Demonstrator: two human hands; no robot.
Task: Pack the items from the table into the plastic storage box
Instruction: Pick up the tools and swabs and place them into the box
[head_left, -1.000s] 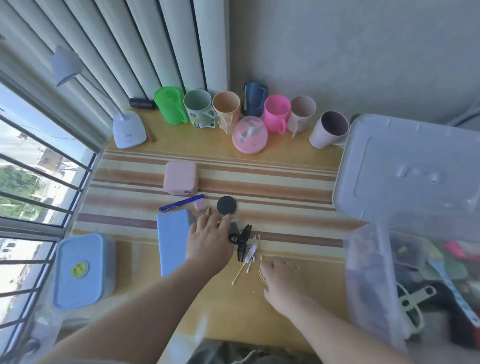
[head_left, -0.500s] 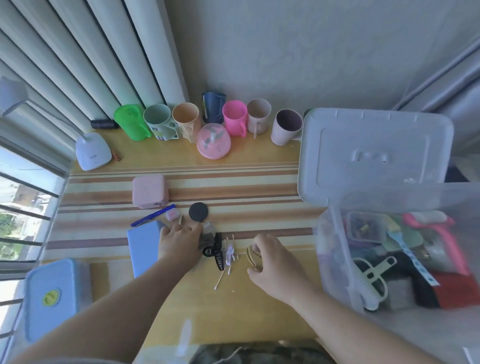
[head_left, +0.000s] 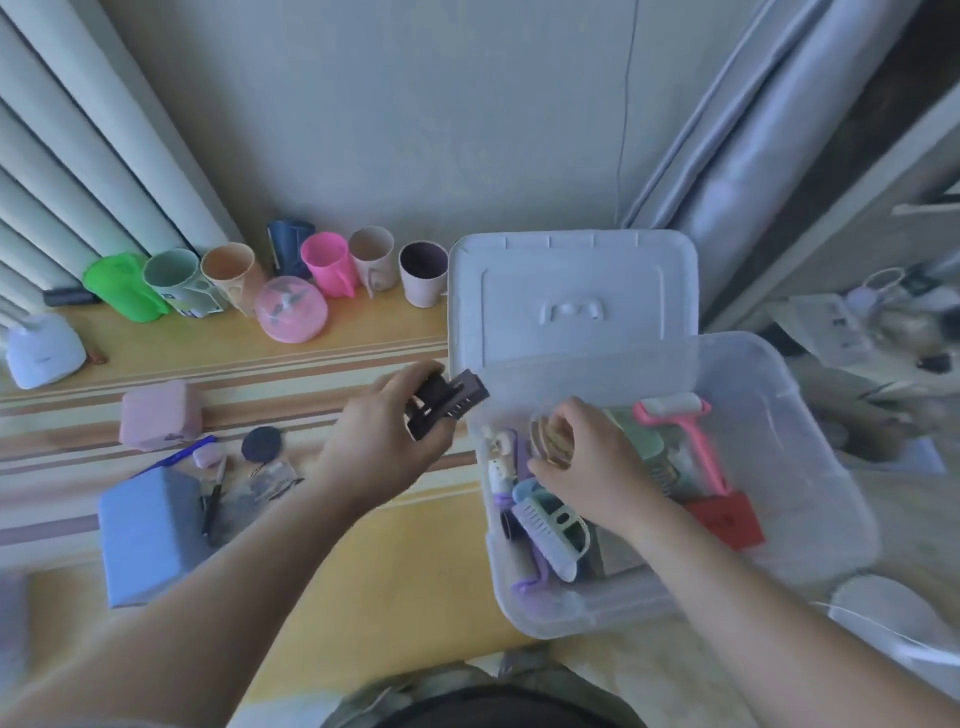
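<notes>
Both hands loaded, right one over the box, left one just short of its left rim.

Near: both forearms reach in from the near edge. Right hand (head_left: 587, 462) is over the plastic storage box (head_left: 810, 467), fingers curled, grip pinching tan looped pieces (head_left: 550, 441), too blurred to identify. Left hand (head_left: 384, 441) is above the surface (head_left: 395, 545), just left of the box rim, grip clenched on a dark hair clip (head_left: 447, 402) whose far end points at the box. Box sits off the surface's right edge, already holding a brush (head_left: 545, 525), pink roller (head_left: 680, 415), red piece (head_left: 724, 517). Left on the surface: blue box (head_left: 148, 530), pen (head_left: 174, 456), pink case (head_left: 158, 415), black disc (head_left: 261, 443). Far: lid (head_left: 571, 296) leaning behind the box, row of cups (head_left: 322, 262) by the wall.
</notes>
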